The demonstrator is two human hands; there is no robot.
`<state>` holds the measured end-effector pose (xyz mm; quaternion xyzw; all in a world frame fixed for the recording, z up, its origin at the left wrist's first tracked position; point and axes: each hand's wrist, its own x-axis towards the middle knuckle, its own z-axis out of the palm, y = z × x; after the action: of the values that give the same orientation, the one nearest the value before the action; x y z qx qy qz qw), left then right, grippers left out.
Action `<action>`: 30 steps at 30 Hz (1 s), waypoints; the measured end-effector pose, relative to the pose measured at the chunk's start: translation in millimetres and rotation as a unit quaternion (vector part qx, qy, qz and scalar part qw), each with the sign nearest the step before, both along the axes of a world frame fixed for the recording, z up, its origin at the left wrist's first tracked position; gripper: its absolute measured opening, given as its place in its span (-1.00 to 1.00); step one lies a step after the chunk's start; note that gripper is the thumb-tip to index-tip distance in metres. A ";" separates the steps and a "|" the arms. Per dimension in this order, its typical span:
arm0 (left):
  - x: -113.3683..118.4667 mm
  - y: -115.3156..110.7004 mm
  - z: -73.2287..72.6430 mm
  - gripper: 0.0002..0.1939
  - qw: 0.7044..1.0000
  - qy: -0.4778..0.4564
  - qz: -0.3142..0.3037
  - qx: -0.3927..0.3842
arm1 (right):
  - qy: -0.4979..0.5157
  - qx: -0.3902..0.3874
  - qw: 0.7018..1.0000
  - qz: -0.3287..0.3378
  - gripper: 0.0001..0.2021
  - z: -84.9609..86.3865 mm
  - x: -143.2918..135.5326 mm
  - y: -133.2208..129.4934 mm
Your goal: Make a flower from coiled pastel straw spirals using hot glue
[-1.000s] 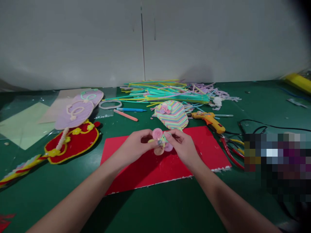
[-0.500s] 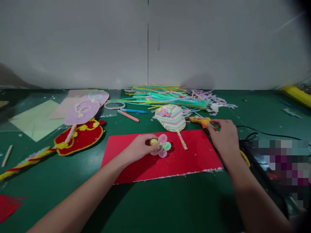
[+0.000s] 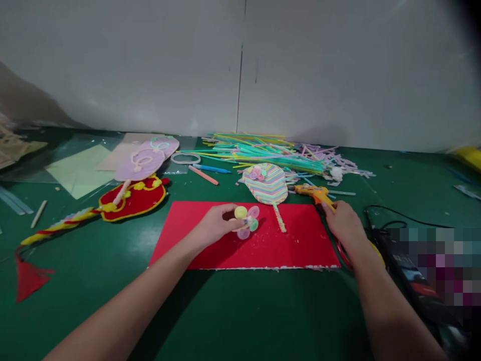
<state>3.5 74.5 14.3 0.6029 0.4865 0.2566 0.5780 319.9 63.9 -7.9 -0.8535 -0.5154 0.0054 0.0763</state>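
Over the red sheet (image 3: 210, 250), my left hand (image 3: 214, 225) pinches a small flower (image 3: 252, 223) with round pink, yellow, green and lilac petals. My right hand (image 3: 347, 223) is closed on the rear end of the handle of an orange and yellow glue gun (image 3: 311, 191); its nozzle points left. Just left of the glue gun lies a striped pastel fan (image 3: 266, 184) with a little flower on it and a twisted handle, which rests on the red sheet.
Behind lies a pile of pastel craft sticks (image 3: 259, 153). To the left are a purple fan (image 3: 139, 163), a red fan with yellow trim (image 3: 135, 201) and a red tassel (image 3: 32, 278). Two pens (image 3: 205, 175), a white ring (image 3: 186, 158) and a black cable (image 3: 406, 209) are also about.
My right hand has shifted from the upper rear of the glue gun down to its handle. The flower is tilted differently in my left hand. The whole view has turned slightly.
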 end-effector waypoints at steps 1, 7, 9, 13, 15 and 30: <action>0.7 -1.5 0.8 -0.70 1.000 0.004 0.006 0.001 | 0.000 0.026 1.000 -0.011 -0.58 0.3 -0.5 -1.8; 7.6 -6.5 1.6 -0.65 0.997 -0.052 0.052 0.003 | 0.109 0.204 0.973 -0.019 -0.59 22.3 -7.7 -11.3; 10.2 -5.9 -0.5 -0.68 0.994 -0.089 0.062 -0.003 | 0.178 0.211 0.961 0.035 -0.59 32.6 -16.8 -12.5; 13.0 -4.0 -6.9 -0.70 0.985 -0.154 0.075 -0.037 | 0.304 0.239 0.919 0.072 -0.60 47.9 -47.1 -16.1; 12.8 -3.4 -9.5 -0.67 0.980 -0.177 0.083 -0.050 | 0.328 0.245 0.910 0.066 -0.61 50.2 -62.0 -18.7; 7.1 0.8 -22.9 -0.75 0.961 -0.219 0.135 -0.098 | 0.424 0.110 0.887 0.147 -0.74 32.4 -108.7 -33.3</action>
<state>10.7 75.3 -8.6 0.4007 0.4481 0.4090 0.6866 211.2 30.6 24.5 -0.6705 -0.5508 0.3215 0.3790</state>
